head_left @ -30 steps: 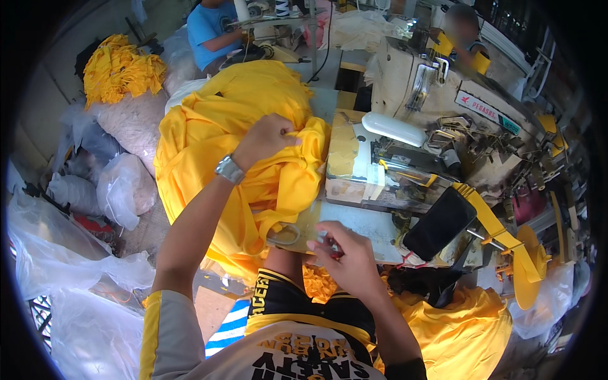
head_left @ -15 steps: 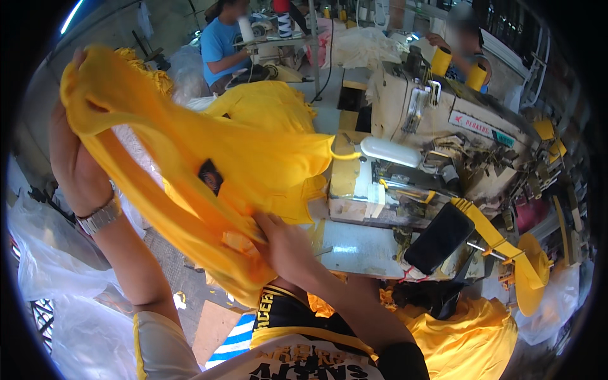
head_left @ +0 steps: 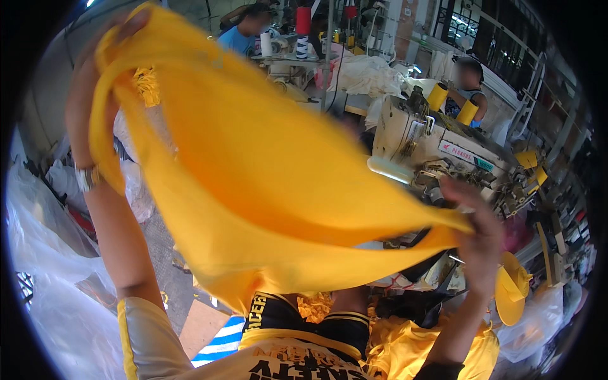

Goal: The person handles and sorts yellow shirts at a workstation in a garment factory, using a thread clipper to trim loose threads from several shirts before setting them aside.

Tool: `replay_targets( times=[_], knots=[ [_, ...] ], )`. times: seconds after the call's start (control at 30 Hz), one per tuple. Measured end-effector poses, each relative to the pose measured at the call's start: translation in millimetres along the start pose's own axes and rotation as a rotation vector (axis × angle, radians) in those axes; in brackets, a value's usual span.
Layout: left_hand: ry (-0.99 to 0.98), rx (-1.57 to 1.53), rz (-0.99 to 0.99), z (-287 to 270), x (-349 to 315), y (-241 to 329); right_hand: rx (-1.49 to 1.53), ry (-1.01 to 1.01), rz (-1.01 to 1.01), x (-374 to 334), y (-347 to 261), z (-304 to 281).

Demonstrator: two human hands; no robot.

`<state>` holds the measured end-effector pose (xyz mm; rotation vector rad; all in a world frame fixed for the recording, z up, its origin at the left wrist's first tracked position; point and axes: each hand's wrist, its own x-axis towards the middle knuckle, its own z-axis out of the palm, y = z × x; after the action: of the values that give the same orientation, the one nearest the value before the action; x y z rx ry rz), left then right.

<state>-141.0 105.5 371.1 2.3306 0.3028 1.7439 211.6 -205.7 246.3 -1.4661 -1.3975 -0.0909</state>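
The cloth (head_left: 272,152) is hanging in the air between both hands, blurring, its long axis running from 10 to 4 o'clock. The left hand (head_left: 126,33) is grasping its upper end, the cloth stretching toward 4 o'clock from that grip. The right hand (head_left: 482,234) is pinching the far end, the cloth trailing toward 10 o'clock, and is staying nearer the machine (head_left: 434,142).

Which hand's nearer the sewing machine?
Right. The right hand is just on the near side of the sewing machine; the left hand is well off to its left.
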Motion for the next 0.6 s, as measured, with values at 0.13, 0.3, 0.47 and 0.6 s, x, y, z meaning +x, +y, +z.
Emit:
replay_targets(
  times=[0.13, 0.3, 0.47, 0.6],
  knots=[
    [-0.028, -0.926, 0.078, 64, 48, 31, 0.144, 0.095, 0.009, -41, -20, -96],
    [-0.09, -1.004, 0.498, 137, 121, 66, -0.271, 0.165, 0.168, -114, -46, -163],
    [-0.077, -1.373, 0.157, 304, 167, 169, -0.643, 0.142, 0.348, -183, -86, -184],
    [0.086, -1.48, -0.025, 404, 77, 322, -0.901, 0.177, 0.539, -267, -155, -201]
  ],
)
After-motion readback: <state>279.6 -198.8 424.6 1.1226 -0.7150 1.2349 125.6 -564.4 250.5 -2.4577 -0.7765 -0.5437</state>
